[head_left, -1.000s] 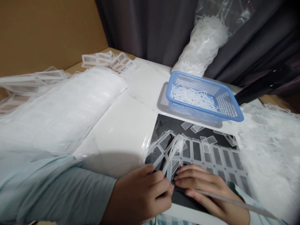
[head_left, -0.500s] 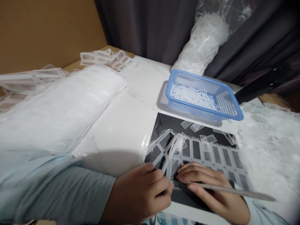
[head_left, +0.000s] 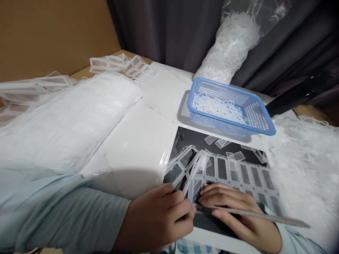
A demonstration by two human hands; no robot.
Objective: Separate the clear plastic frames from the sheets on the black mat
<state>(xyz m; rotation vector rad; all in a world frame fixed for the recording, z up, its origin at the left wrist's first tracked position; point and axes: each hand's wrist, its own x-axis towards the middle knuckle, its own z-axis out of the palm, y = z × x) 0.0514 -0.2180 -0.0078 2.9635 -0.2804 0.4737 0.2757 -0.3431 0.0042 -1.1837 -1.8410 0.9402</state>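
Note:
On a black mat (head_left: 209,220) lies a translucent plastic sheet of rectangular frames (head_left: 221,168), its left part folded up. My left hand (head_left: 161,217) is closed, pinching the folded sheet's near edge between thumb and fingers. Beside it my right hand (head_left: 235,211) rests low over the sheet, thumb and fingers closed on a long, slim grey pointed tool (head_left: 265,215). Its left tip reaches close to my left fingertips; I cannot make out its exact kind. Small loose clear rectangles (head_left: 210,140) are scattered along the mat's far side.
A blue mesh basket (head_left: 230,121) behind the mat holds thin white strips. Further back leans a clear bag of white scraps (head_left: 227,46). A big white plastic-wrapped bundle (head_left: 71,116) lies left, with frame sheets (head_left: 119,64) behind it. White scraps (head_left: 304,165) heap up at the right.

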